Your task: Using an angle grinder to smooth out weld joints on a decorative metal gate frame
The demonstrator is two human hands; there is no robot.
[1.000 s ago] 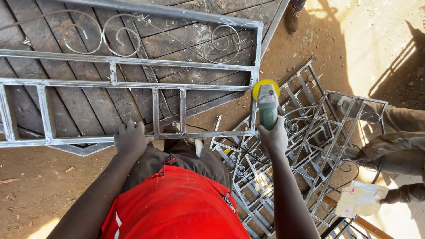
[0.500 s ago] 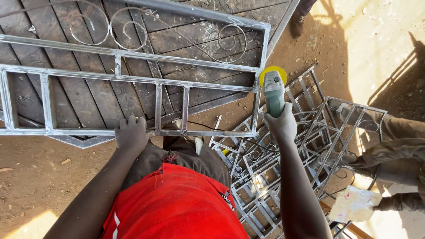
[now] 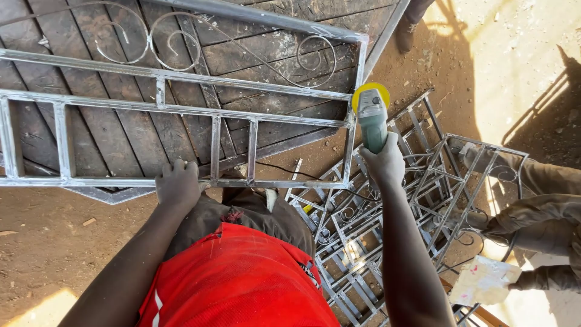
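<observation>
Compared with a second ago, the right hand and its grinder sit higher and further right along the frame's end bar, and the left hand rests a little higher on the near rail.

Nearest, a red shirt fills the bottom middle and hides the legs and the ground under them. Both forearms reach away from it.

Left hand: its grip is closed down over the near rail of the metal frame, fingers curled over the bar, so the fingertips are hidden.

Right hand: its grip is wrapped around the green grinder body, whose yellow disc guard touches the frame's far right corner; the disc itself cannot be made out.

Right of the arm lies a pile of smaller grilles, partly covered by it. Another person's trousers are cut off at the right edge.

Farther off, scrollwork and dark planks run out of the top.
</observation>
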